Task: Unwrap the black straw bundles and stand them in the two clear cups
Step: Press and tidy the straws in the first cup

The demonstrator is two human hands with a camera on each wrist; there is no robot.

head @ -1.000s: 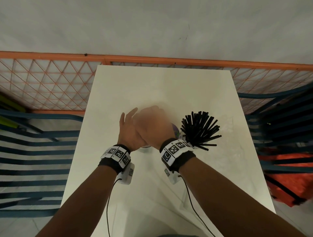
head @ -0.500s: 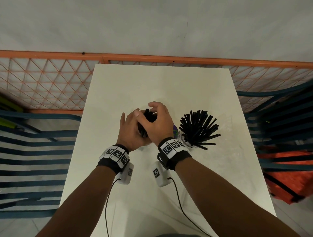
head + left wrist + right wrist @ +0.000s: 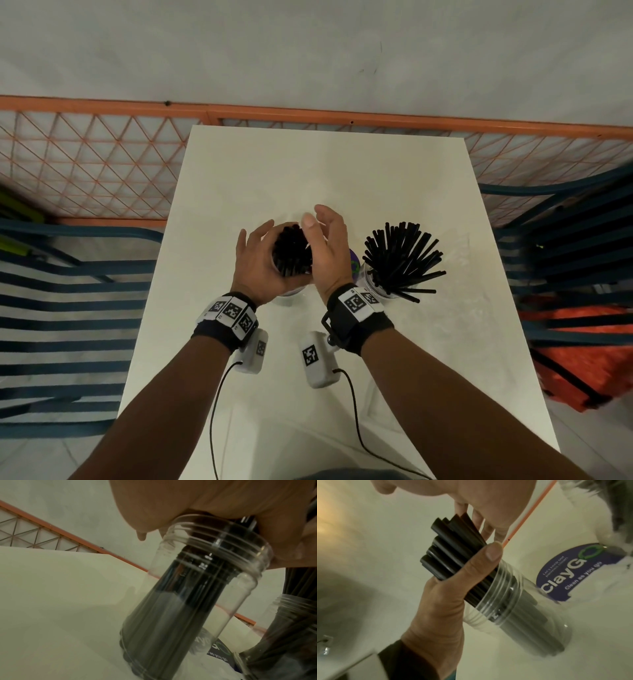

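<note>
While the white table (image 3: 329, 171) filled the middle of the head view, an orange mesh fence (image 3: 85, 164) ran along its far edge and blue slatted chairs (image 3: 68, 308) stood at both sides. On the table stood two clear cups close together. The right cup (image 3: 376, 291) held black straws (image 3: 400, 257) that fanned out loosely above its rim. The left cup (image 3: 197, 588) stood upright just left of it, and a tight straw bundle (image 3: 291, 250) stood inside it, its tops rising above the ribbed rim. The left hand (image 3: 257, 263) gripped that bundle above the rim, thumb curled across the near side and fingers wrapped round the far side, as the right wrist view showed plainly. The right hand (image 3: 329, 246) sat beside the bundle on its right, palm turned toward the straws, fingers straight and relaxed and holding nothing; whether the palm touched the straws could not be told. Between the two cups a round dark blue sticker (image 3: 573, 572) lay flat on the tabletop, printed with white lettering and a green ring. No wrapper could be made out on the bundle.
</note>
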